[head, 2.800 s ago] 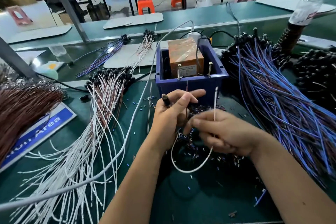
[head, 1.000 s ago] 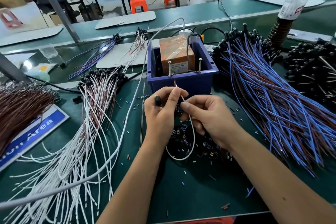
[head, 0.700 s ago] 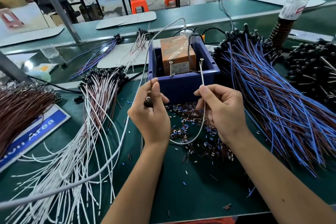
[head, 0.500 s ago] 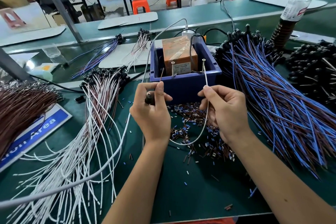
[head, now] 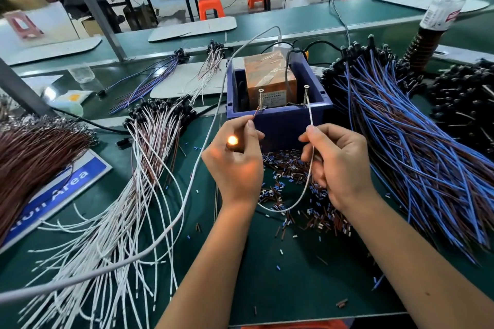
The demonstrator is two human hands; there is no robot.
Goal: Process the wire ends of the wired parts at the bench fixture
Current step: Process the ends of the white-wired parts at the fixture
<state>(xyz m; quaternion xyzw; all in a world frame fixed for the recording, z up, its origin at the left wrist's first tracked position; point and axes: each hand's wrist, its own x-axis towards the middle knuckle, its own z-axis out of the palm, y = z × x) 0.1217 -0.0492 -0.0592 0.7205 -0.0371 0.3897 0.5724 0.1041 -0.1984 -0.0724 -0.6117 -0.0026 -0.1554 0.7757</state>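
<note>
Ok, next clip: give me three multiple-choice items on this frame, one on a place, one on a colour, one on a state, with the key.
1. Where does the orange-wrapped block sit?
A. Inside the blue bin
B. On the blue sign
C. Under the bottle

2. What colour is the wire pinched by the right hand?
A. Blue
B. White
C. Green

3. What state is the small lamp part held in the left hand?
A. Dark
B. Broken open
C. Lit

Key: 1 A, the bin's walls surround the block. 2 B, the wire running from the right fingers up to the right screw post is white. 3 C, it glows orange-yellow and casts warm light on the left hand.
</note>
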